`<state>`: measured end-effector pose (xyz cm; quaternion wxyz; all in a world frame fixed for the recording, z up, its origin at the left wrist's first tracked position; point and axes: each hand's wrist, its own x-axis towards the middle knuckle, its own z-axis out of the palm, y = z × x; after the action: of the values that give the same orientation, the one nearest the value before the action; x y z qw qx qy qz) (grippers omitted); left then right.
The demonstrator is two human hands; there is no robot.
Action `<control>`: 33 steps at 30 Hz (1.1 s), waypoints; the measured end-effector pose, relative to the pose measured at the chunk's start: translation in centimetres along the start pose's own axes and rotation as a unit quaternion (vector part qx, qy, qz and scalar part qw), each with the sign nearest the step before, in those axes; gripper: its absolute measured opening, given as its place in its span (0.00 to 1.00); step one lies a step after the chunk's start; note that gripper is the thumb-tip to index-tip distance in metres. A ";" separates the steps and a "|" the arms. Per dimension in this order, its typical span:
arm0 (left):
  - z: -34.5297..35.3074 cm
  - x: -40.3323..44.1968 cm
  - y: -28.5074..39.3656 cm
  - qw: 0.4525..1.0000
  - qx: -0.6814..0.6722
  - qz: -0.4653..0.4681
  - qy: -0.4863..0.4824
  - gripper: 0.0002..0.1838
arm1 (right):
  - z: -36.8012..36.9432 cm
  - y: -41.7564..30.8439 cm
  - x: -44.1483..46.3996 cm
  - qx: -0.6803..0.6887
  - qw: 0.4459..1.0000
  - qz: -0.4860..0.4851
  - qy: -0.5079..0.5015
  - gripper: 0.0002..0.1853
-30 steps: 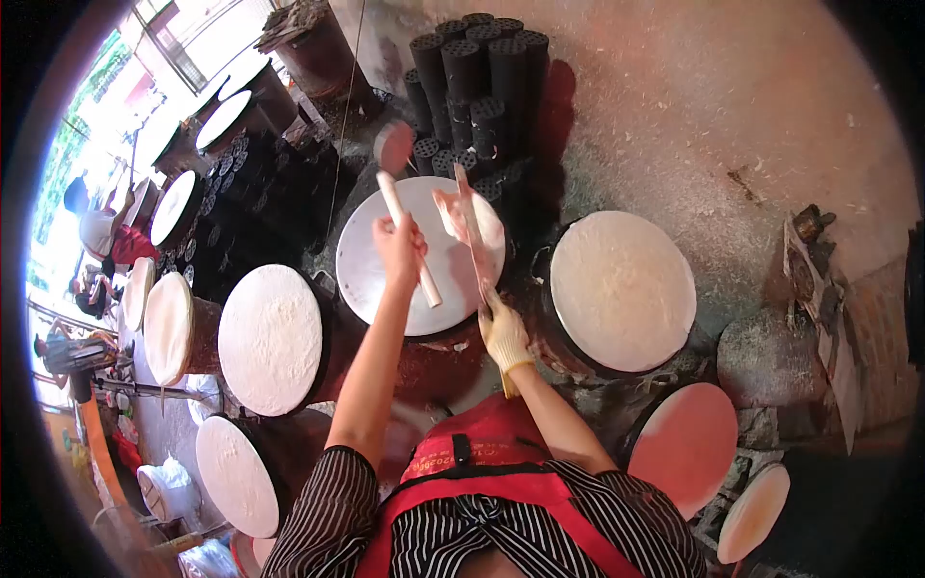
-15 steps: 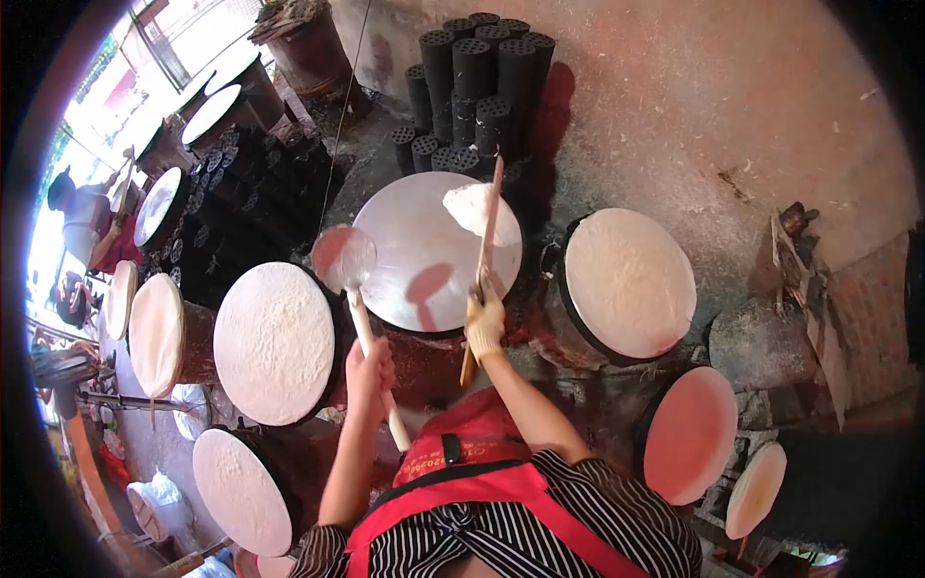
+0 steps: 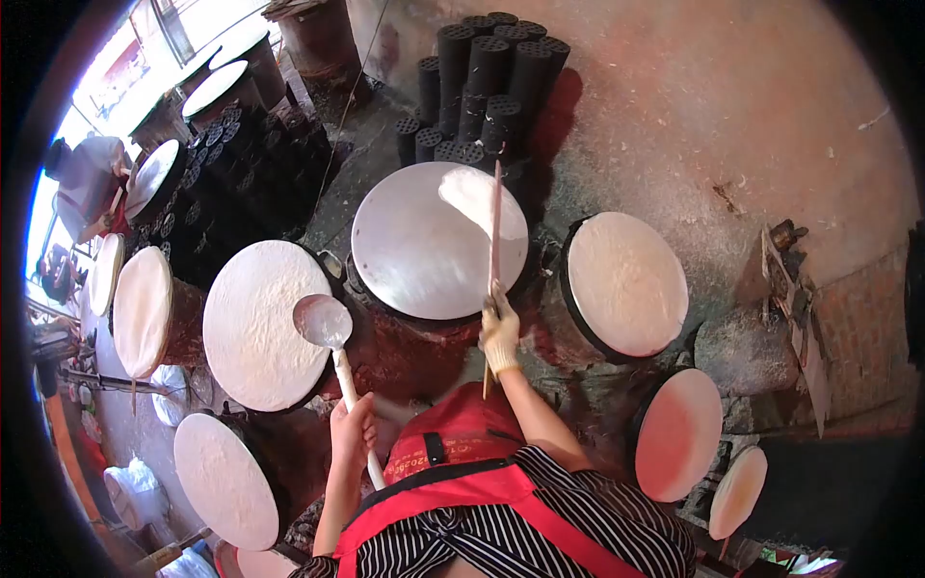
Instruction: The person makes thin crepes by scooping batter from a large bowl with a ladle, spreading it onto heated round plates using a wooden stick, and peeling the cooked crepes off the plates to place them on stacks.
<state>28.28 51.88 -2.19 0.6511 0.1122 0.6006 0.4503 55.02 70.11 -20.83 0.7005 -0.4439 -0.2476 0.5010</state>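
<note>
My bare left hand (image 3: 354, 431) is closed round the pale handle of a ladle (image 3: 323, 321). The ladle's whitish bowl is over the edge of a batter-covered griddle at the left. In a light work glove, my right hand (image 3: 499, 337) grips a long, thin wooden spreader (image 3: 496, 226), seen nearly edge-on. Its far part lies across the white batter (image 3: 470, 196) on the round griddle (image 3: 414, 255) in front of me. The batter forms a curved patch at that griddle's far right; bare grey metal shows on the rest.
Batter-coated griddles stand on both sides: one at left (image 3: 260, 337), one at right (image 3: 628, 284), and several more around me. Black perforated coal cylinders (image 3: 491, 67) are stacked behind the middle griddle, beside the wall. At far left another person (image 3: 92, 188) stands by a griddle.
The ladle has moved left and toward me, away from the middle griddle. My right hand has shifted right, the spreader now straighter. The batter patch reaches farther along the right rim.
</note>
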 end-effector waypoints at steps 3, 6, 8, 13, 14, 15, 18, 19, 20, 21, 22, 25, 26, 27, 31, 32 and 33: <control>-0.4 -0.2 -0.7 0.999 -0.038 0.007 0.021 0.13 | 7.0 -3.2 1.6 -0.239 0.969 -0.055 -0.014 0.18; -0.5 0.3 -1.9 0.996 -0.052 0.046 0.063 0.10 | 8.0 -0.8 5.2 -0.281 0.957 0.003 -0.074 0.17; -0.6 0.5 -2.1 0.996 -0.028 0.068 0.058 0.08 | 8.8 -6.1 3.4 -0.270 0.951 0.094 -0.121 0.17; -1.3 1.0 -2.6 0.996 -0.003 0.071 0.055 0.07 | -0.7 -5.0 2.8 -0.101 0.985 0.137 -0.040 0.23; -1.4 0.9 -2.8 0.996 -0.001 0.076 0.052 0.07 | -2.9 -3.9 2.9 -0.113 0.987 0.108 -0.023 0.23; -1.7 1.1 -3.2 0.996 -0.003 0.074 0.054 0.07 | -4.1 -3.4 2.9 -0.125 0.989 0.079 -0.006 0.23; -2.4 1.7 -4.1 0.997 -0.010 0.073 0.031 0.10 | -1.5 -2.7 3.9 -0.313 0.937 -0.132 -0.086 0.18; -1.9 1.4 -3.9 0.997 -0.011 0.072 0.035 0.10 | 0.1 -2.6 4.1 -0.194 0.975 0.032 -0.101 0.17; -1.0 1.0 -3.4 0.996 0.004 0.070 0.055 0.10 | 1.9 -1.7 4.4 -0.128 0.985 0.004 -0.118 0.16; -0.2 0.9 -3.2 0.995 0.016 0.070 0.076 0.09 | 3.6 -2.5 4.5 -0.187 0.974 0.030 -0.128 0.18; 0.3 1.0 -3.4 0.994 0.012 0.073 0.080 0.09 | 5.1 -3.5 4.2 -0.241 0.958 0.035 -0.152 0.18; 1.6 1.0 -4.4 0.993 -0.004 0.091 0.082 0.09 | 5.7 -5.4 4.2 -0.374 0.903 -0.002 -0.210 0.21; 2.2 1.1 -4.7 0.992 -0.014 0.088 0.087 0.09 | 5.8 -8.0 3.4 -0.352 0.903 0.048 -0.241 0.17; 2.8 1.4 -5.2 0.992 -0.026 0.086 0.092 0.09 | 5.2 -10.2 3.3 -0.330 0.899 0.097 -0.272 0.15; 5.2 1.0 -6.0 0.987 -0.093 0.073 0.109 0.06 | -3.3 -8.7 7.1 -0.215 0.950 0.079 -0.211 0.23; 5.2 1.1 -6.7 0.986 -0.099 0.072 0.115 0.06 | -4.3 -7.6 8.4 -0.214 0.948 0.084 -0.218 0.23; 5.8 1.2 -7.0 0.985 -0.102 0.074 0.122 0.06 | -4.8 -6.8 9.7 -0.228 0.949 0.046 -0.213 0.23</control>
<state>36.37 51.06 -6.34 0.5459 0.0332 0.6167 0.5662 65.70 76.54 -18.19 0.4875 -0.4856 -0.4786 0.5455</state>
